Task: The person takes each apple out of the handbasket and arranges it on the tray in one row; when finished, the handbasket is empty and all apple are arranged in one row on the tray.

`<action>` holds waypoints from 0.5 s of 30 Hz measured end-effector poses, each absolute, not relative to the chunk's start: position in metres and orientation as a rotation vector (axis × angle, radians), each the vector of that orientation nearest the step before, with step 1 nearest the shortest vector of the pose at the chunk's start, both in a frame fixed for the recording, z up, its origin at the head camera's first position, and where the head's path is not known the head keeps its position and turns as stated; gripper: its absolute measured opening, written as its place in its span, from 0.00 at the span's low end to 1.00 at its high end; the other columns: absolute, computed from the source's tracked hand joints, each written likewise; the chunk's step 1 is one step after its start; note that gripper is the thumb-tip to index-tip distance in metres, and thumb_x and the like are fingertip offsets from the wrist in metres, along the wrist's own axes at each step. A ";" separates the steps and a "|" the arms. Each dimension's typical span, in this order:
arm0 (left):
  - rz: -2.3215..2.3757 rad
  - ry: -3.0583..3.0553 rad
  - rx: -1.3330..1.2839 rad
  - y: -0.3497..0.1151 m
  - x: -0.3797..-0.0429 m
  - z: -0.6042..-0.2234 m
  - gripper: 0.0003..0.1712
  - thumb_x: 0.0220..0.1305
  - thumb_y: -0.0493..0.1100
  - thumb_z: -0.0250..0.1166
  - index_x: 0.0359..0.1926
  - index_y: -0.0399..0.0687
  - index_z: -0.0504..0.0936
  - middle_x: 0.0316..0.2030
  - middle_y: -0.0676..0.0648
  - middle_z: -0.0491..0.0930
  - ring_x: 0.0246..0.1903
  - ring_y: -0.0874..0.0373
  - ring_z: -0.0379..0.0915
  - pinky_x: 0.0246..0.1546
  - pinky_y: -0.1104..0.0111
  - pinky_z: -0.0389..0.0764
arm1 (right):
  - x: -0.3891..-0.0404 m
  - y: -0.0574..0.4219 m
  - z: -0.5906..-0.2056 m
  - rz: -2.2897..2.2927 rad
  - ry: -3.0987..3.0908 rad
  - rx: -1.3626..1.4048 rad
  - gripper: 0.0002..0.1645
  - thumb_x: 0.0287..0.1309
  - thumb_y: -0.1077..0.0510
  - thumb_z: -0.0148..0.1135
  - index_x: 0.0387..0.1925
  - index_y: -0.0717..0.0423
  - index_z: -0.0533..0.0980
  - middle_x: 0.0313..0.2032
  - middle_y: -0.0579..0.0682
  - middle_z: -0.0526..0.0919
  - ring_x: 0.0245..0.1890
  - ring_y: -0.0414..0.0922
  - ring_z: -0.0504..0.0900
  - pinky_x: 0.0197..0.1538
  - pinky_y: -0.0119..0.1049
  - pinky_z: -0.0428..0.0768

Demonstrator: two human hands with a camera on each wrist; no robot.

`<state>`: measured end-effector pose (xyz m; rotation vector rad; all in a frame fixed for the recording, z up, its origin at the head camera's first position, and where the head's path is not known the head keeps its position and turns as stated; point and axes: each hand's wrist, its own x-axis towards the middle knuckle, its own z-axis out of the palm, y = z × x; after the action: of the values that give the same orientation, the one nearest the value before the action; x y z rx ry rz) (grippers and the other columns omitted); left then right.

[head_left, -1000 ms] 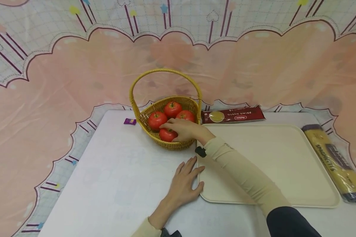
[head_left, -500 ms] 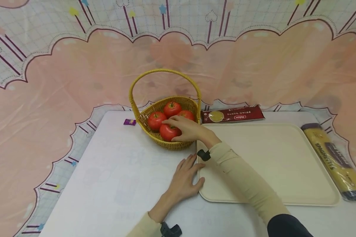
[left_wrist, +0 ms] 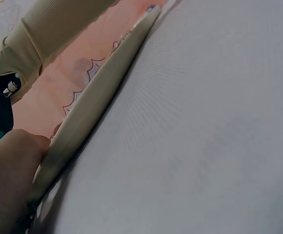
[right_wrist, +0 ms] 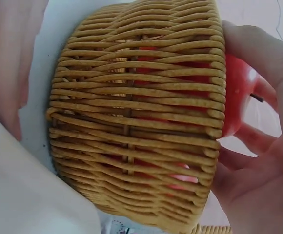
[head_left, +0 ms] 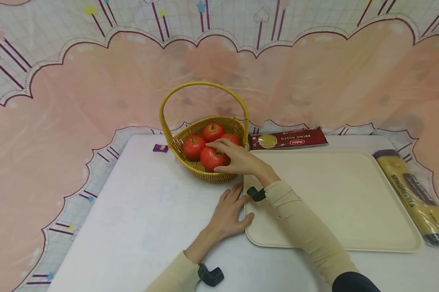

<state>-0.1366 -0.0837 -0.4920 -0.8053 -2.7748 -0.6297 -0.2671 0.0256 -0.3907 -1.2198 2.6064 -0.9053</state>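
My right hand (head_left: 243,160) grips the front tomato (head_left: 211,159) inside a yellow wicker basket (head_left: 204,177), fingers over its far side and thumb at its near side. From the right wrist view, that tomato (right_wrist: 239,92) stands partly above the woven rim, its stem showing. Three more red tomatoes (head_left: 193,147) lie behind it, one partly hidden by my hand. My left hand (head_left: 224,219) rests at the left edge of a cream tray (head_left: 332,194), fingers extended and thumb at its rim. The left wrist view shows part of this hand (left_wrist: 14,170) beside the tray's side (left_wrist: 92,102).
A dark red pasta packet (head_left: 292,139) lies behind the tray. Along the tray's right side is a yellow spaghetti packet (head_left: 412,196). A small purple wrapped piece (head_left: 160,148) sits left of the basket on the white table (head_left: 131,227). A patterned cloth (head_left: 95,101) hangs behind.
My right hand has closed around the front tomato and shifted it slightly up and to the right within the basket. The left hand stays at the tray's edge.
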 end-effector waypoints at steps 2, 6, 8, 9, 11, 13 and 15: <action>-0.614 -2.767 -0.810 -0.085 -0.139 -0.491 0.26 0.58 0.57 0.57 0.56 0.54 0.75 0.68 0.41 0.63 0.70 0.48 0.55 0.67 0.48 0.59 | -0.266 0.028 -0.389 -0.965 2.600 -1.220 0.43 0.54 0.44 0.65 0.69 0.38 0.58 0.65 0.51 0.60 0.62 0.50 0.69 0.62 0.52 0.71; -0.590 -2.755 -0.809 -0.087 -0.142 -0.490 0.29 0.58 0.58 0.57 0.58 0.53 0.75 0.68 0.41 0.62 0.70 0.48 0.54 0.67 0.48 0.58 | -0.265 0.032 -0.390 -1.047 2.596 -1.223 0.42 0.53 0.43 0.65 0.68 0.39 0.59 0.65 0.51 0.59 0.62 0.50 0.68 0.62 0.53 0.71; -0.581 -2.758 -0.805 -0.087 -0.142 -0.491 0.30 0.58 0.58 0.57 0.59 0.53 0.74 0.68 0.41 0.62 0.71 0.48 0.53 0.67 0.48 0.58 | -0.264 0.034 -0.392 -1.072 2.608 -1.226 0.42 0.53 0.42 0.65 0.68 0.39 0.59 0.64 0.50 0.59 0.62 0.49 0.67 0.62 0.53 0.71; -0.580 -2.757 -0.806 -0.087 -0.141 -0.491 0.30 0.58 0.58 0.56 0.59 0.52 0.74 0.68 0.41 0.62 0.71 0.48 0.53 0.67 0.48 0.58 | -0.263 0.035 -0.394 -1.087 2.615 -1.227 0.42 0.53 0.42 0.65 0.68 0.38 0.59 0.64 0.49 0.59 0.63 0.49 0.66 0.62 0.53 0.71; -0.580 -2.755 -0.807 -0.086 -0.140 -0.493 0.30 0.58 0.58 0.56 0.60 0.52 0.74 0.68 0.41 0.62 0.70 0.48 0.54 0.67 0.48 0.58 | -0.261 0.038 -0.398 -1.125 2.630 -1.228 0.42 0.52 0.42 0.66 0.67 0.38 0.60 0.64 0.48 0.59 0.63 0.48 0.66 0.61 0.53 0.72; -0.581 -2.748 -0.806 -0.085 -0.137 -0.495 0.30 0.58 0.58 0.56 0.60 0.53 0.73 0.68 0.41 0.62 0.70 0.48 0.54 0.67 0.49 0.58 | -0.257 0.039 -0.401 -1.173 2.639 -1.230 0.42 0.52 0.42 0.66 0.67 0.38 0.60 0.63 0.48 0.59 0.62 0.48 0.66 0.60 0.53 0.73; -0.585 -2.739 -0.802 -0.083 -0.134 -0.496 0.30 0.58 0.57 0.57 0.61 0.55 0.73 0.68 0.41 0.63 0.70 0.47 0.55 0.67 0.49 0.58 | -0.253 0.041 -0.405 -1.220 2.644 -1.225 0.42 0.51 0.43 0.67 0.67 0.37 0.60 0.63 0.47 0.60 0.62 0.47 0.67 0.59 0.52 0.73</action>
<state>-0.1342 -0.0835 -0.4964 -0.8019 -2.7391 -0.5850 -0.2532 0.0410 -0.4046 -1.2253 2.6443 -1.2203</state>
